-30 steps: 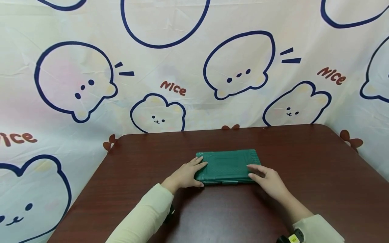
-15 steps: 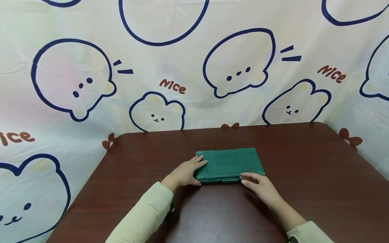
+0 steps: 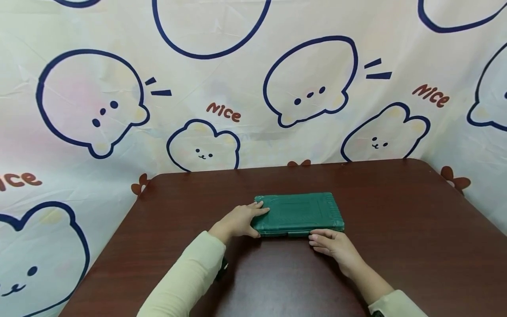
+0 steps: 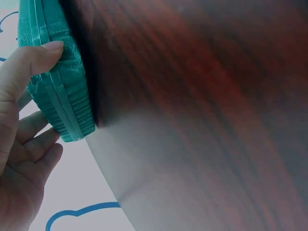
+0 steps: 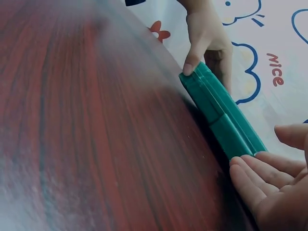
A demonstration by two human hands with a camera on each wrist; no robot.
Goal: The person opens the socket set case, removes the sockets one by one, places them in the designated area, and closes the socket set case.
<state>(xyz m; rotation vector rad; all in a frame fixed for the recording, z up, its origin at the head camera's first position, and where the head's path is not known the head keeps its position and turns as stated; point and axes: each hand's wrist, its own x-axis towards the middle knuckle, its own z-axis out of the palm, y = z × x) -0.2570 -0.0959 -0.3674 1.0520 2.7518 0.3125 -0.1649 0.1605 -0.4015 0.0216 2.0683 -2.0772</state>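
A flat green plastic case point(image 3: 302, 212), its lid down, lies on the brown table near the middle of the head view. My left hand point(image 3: 238, 220) holds its left end, with index finger over the lid and thumb point(image 4: 48, 55) against the front corner. At the front edge, right of centre, the fingers of my right hand point(image 3: 338, 250) touch the case beside a raised latch point(image 5: 230, 135). In the right wrist view those fingers are nearly straight and the thumb stands apart from the case. What is inside the case is hidden.
The dark wood-grain table point(image 3: 190, 193) carries the case. Behind it and along both sides hangs a pale cloth point(image 3: 253, 141) printed with cartoon bears and "Nice". A dark band shows at each wrist by the light sleeves point(image 3: 186, 275).
My right hand has slid from the case's right end to its front edge, leftward and closer to me. The left hand keeps its place on the left end.
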